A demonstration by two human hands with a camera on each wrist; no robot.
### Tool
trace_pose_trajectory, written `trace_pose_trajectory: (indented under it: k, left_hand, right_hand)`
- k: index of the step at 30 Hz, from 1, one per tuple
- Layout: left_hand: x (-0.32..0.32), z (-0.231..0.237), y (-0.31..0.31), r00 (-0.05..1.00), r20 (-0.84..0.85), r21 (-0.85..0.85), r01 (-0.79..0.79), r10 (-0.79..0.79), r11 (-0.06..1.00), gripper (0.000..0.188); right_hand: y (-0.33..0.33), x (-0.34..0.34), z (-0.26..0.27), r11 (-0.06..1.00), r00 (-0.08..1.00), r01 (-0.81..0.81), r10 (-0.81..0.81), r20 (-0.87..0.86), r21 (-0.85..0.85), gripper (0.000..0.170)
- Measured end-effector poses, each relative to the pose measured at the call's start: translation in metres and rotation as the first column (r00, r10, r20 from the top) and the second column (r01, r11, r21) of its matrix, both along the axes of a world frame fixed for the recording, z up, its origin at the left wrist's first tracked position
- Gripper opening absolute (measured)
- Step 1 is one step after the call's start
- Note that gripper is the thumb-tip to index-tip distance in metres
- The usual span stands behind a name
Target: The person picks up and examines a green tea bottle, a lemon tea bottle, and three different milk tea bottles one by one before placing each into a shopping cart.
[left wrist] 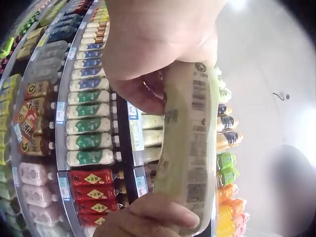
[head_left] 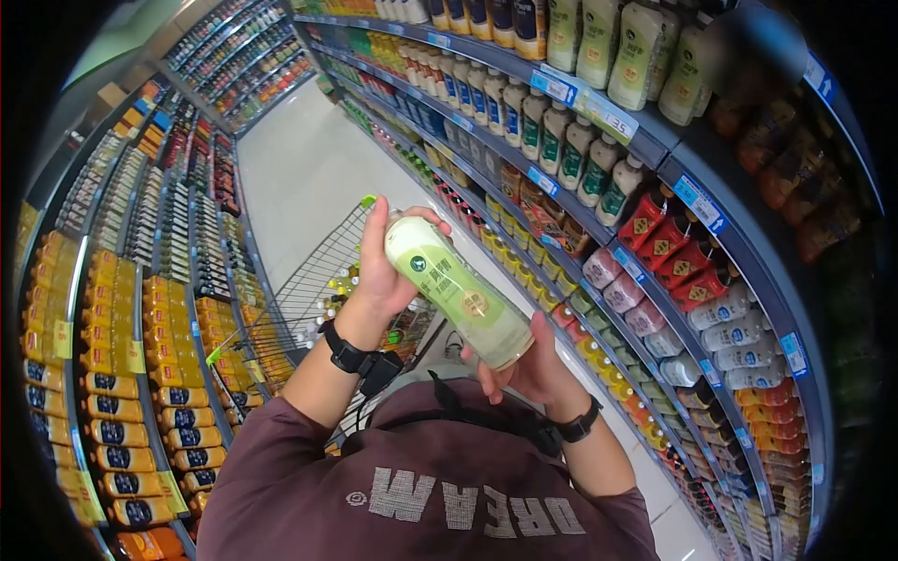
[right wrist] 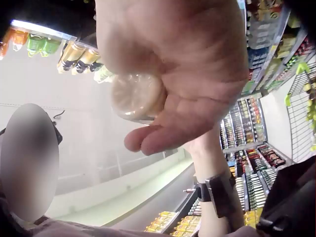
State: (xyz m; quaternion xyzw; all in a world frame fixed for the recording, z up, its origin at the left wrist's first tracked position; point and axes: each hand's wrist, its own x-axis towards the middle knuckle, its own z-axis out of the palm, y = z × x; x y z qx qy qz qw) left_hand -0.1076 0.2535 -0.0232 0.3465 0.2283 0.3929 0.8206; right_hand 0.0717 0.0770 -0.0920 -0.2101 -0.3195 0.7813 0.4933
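A plastic drink bottle with a pale green label (head_left: 454,290) is held slantwise in front of the chest, label side up in the head view. My left hand (head_left: 382,266) grips it near the top, thumb along one side and fingertips showing at the other; the cap is mostly hidden. At the lower end, my right hand (head_left: 543,366) holds the bottle by its base. The left wrist view shows the bottle's back (left wrist: 197,123) with a barcode and small print. Its round, pale base (right wrist: 136,96) appears beside the right palm (right wrist: 192,64) in the right wrist view.
A wire shopping cart (head_left: 313,294) with green corners stands just ahead, several bottles inside. Shelves of similar green-label bottles (head_left: 599,47) and green-and-white bottles (head_left: 585,159) rise on the right. Left shelves hold yellow oil-like bottles (head_left: 112,346). The pale aisle floor (head_left: 309,159) runs between.
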Motion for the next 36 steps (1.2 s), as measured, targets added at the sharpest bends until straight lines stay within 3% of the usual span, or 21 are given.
trace_pose_trajectory:
  k: [1, 2, 6, 11, 12, 13, 15, 16, 19, 20, 21, 23, 24, 25, 26, 27, 29, 31, 33, 35, 36]
  left_hand:
    - [-0.001, -0.003, 0.003, 0.998, 0.032, 0.051, 0.061, -0.062, 0.997, 0.064]
    - [-0.001, -0.005, 0.005, 0.997, 0.021, 0.027, 0.079, -0.079, 0.997, 0.065]
    - [-0.001, -0.018, 0.028, 0.996, 0.052, -0.013, 0.07, -0.069, 0.997, 0.063]
    - [-0.016, -0.032, 0.061, 0.993, -0.103, -0.067, 0.049, -0.056, 0.997, 0.057]
    - [-0.02, -0.035, 0.071, 0.993, -0.1, -0.078, 0.049, -0.057, 0.996, 0.057]
    - [-0.024, -0.038, 0.082, 0.986, -0.159, -0.09, 0.033, -0.047, 0.995, 0.056]
    - [-0.032, -0.049, 0.104, 0.977, -0.211, -0.114, 0.018, -0.041, 0.993, 0.055]
    - [-0.037, -0.059, 0.117, 0.966, -0.252, -0.115, 0.025, -0.054, 0.993, 0.054]
    - [-0.055, -0.09, 0.155, 0.942, -0.318, -0.146, 0.068, -0.112, 0.987, 0.055]
    - [-0.063, -0.103, 0.168, 0.904, -0.412, -0.162, 0.053, -0.117, 0.985, 0.056]
    - [-0.072, -0.116, 0.181, 0.854, -0.505, -0.181, 0.037, -0.125, 0.983, 0.057]
    - [-0.096, -0.15, 0.216, 0.719, -0.69, -0.026, -0.14, 0.083, 0.99, 0.068]
    - [-0.117, -0.176, 0.239, 0.651, -0.738, 0.062, -0.197, 0.178, 0.978, 0.071]
    - [-0.14, -0.207, 0.271, 0.485, -0.845, 0.124, -0.231, 0.225, 0.965, 0.072]
    - [-0.147, -0.198, 0.275, 0.478, -0.815, 0.189, -0.315, 0.328, 0.93, 0.073]
    - [-0.164, -0.218, 0.296, 0.406, -0.839, 0.199, -0.391, 0.362, 0.899, 0.068]
    - [-0.194, -0.256, 0.333, 0.411, -0.827, 0.202, -0.419, 0.384, 0.885, 0.057]
    - [-0.217, -0.302, 0.37, 0.464, -0.806, 0.107, -0.496, 0.367, 0.862, 0.058]
    - [-0.23, -0.343, 0.397, 0.514, -0.769, 0.059, -0.536, 0.381, 0.842, 0.056]
    - [-0.227, -0.372, 0.413, 0.556, -0.733, 0.007, -0.57, 0.392, 0.822, 0.055]
    - [-0.223, -0.383, 0.418, 0.551, -0.723, 0.034, -0.575, 0.417, 0.817, 0.053]
  right_hand:
    - [0.003, -0.001, -0.001, 0.997, 0.993, -0.082, 0.081, -0.088, -0.005, 0.102]
    - [0.005, -0.004, 0.001, 0.998, 0.999, -0.036, 0.035, -0.019, -0.044, 0.113]
    - [0.021, -0.006, 0.008, 0.986, 0.999, -0.024, 0.019, -0.033, -0.163, 0.115]
    - [0.056, -0.013, 0.003, 0.972, 0.968, 0.086, -0.03, 0.248, -0.217, 0.112]
    - [0.066, -0.013, -0.005, 0.966, 0.98, 0.098, -0.053, 0.19, -0.24, 0.097]
    - [0.075, -0.018, -0.012, 0.963, 0.98, 0.098, -0.05, 0.193, -0.253, 0.097]
    - [0.095, -0.029, -0.018, 0.9, 0.876, 0.377, -0.269, 0.4, -0.22, 0.076]
    - [0.104, -0.036, -0.004, 0.897, 0.802, 0.412, -0.274, 0.531, -0.16, 0.066]
    - [0.139, -0.029, -0.039, 0.96, 0.738, 0.253, -0.113, 0.665, -0.117, 0.064]
    - [0.148, -0.029, -0.044, 0.957, 0.666, 0.24, -0.039, 0.745, -0.164, 0.069]
    - [0.155, -0.028, -0.049, 0.956, 0.671, 0.225, -0.014, 0.741, -0.186, 0.069]
    - [0.155, -0.023, -0.065, 0.971, 0.108, 0.204, -0.152, 0.983, 0.127, 0.072]
    - [0.151, -0.016, -0.074, 0.965, 0.023, 0.225, -0.143, 0.99, 0.134, 0.072]
    - [0.146, -0.005, -0.083, 0.958, -0.071, 0.245, -0.134, 0.988, 0.147, 0.072]
    - [0.138, 0.006, -0.095, 0.932, -0.033, 0.32, -0.167, 0.985, 0.169, 0.064]
    - [0.126, 0.018, -0.112, 0.932, -0.043, 0.328, -0.147, 0.988, 0.153, 0.064]
    - [0.092, 0.039, -0.151, 0.828, 0.004, 0.56, -0.054, 0.999, 0.042, 0.057]
    - [0.05, 0.048, -0.183, 0.792, -0.085, 0.608, 0.137, 0.987, -0.057, 0.052]
    - [-0.003, 0.048, -0.221, 0.852, -0.256, 0.517, 0.246, 0.935, -0.083, 0.053]
    - [-0.051, 0.035, -0.248, 0.755, -0.103, 0.594, 0.415, 0.904, -0.279, 0.053]
    - [-0.077, 0.028, -0.269, 0.666, 0.069, 0.646, 0.435, 0.898, -0.372, 0.052]
